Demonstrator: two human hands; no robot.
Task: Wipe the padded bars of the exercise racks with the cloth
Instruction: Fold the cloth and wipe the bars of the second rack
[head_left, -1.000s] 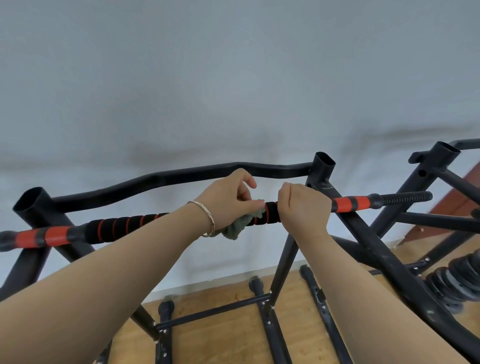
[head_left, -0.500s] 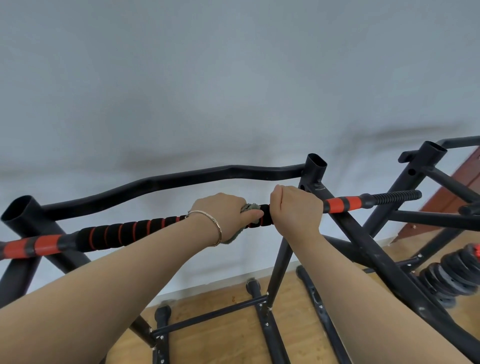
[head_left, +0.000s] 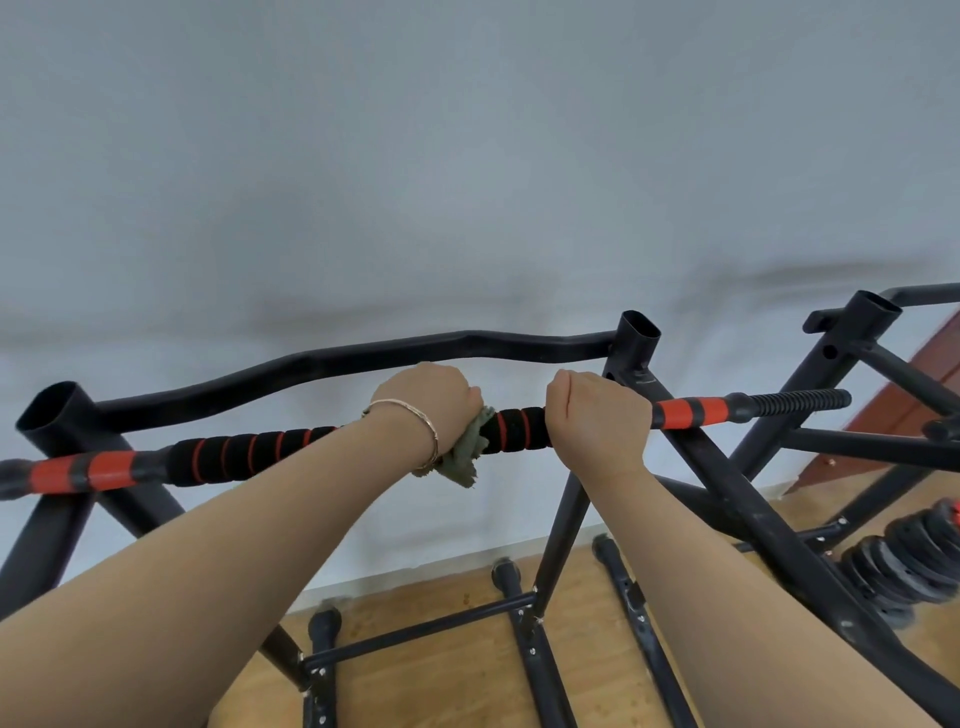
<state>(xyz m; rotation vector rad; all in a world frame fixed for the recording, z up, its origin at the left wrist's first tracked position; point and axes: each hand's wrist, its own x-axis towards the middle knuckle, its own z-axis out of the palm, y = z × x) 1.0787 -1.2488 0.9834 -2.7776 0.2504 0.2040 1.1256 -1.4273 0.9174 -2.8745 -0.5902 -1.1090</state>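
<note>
- As both forearms are stretched forward from the near edge, the padded bar (head_left: 249, 454) is gripped from above, and the two fists are kept apart by a short stretch of bare foam.
- On the left, the left hand (head_left: 431, 405) is curled over the bar with the green cloth (head_left: 465, 454) bunched beneath it. The cloth is pressed to the foam and a ragged tail is left hanging below the wrist, where a thin bracelet (head_left: 418, 415) is worn.
- Just right of the cloth, the right hand (head_left: 597, 421) is clenched round the bar itself, knuckles up.
- Across the rack frame (head_left: 563, 525) the bar is laid left to right, with black foam ringed in red, red bands toward each end and a ribbed black tip at the right.
- Just beyond the fists, the two open-topped uprights are joined by a curved rear bar (head_left: 363, 358).
- To the right, a second rack (head_left: 857, 332) is seen, with stacked weight plates (head_left: 904, 566) low beside it on the wooden floor (head_left: 441, 675).
- Farthest off, the upper view is filled by a pale grey wall (head_left: 467, 182).
</note>
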